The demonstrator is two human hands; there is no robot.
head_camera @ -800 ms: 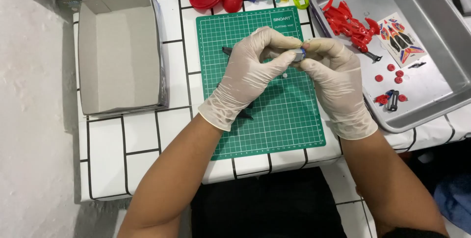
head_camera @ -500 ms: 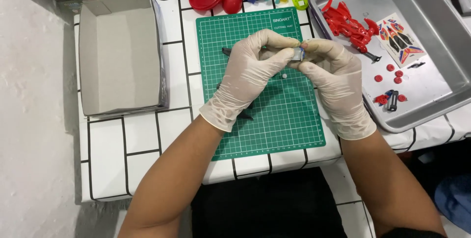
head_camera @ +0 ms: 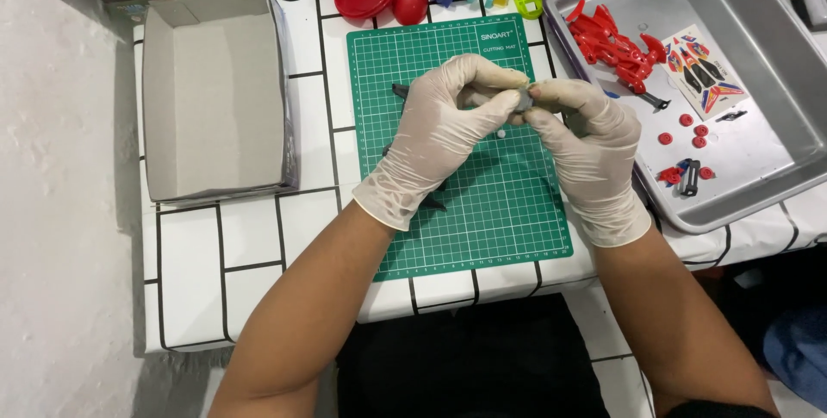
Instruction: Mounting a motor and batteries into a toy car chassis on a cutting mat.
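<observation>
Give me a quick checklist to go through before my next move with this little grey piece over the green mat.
1. Grey piece pinched between both hands: ok; left hand and right hand meet on it.
2. Gloves on both hands: ok.
3. Work held over the green cutting mat: ok.
4. Small white bit below the fingers, resting or falling: cannot tell.
5. Spare red parts kept inside the metal tray: ok.
6. Piece's orientation and fit: cannot tell, fingers cover most of it.
</observation>
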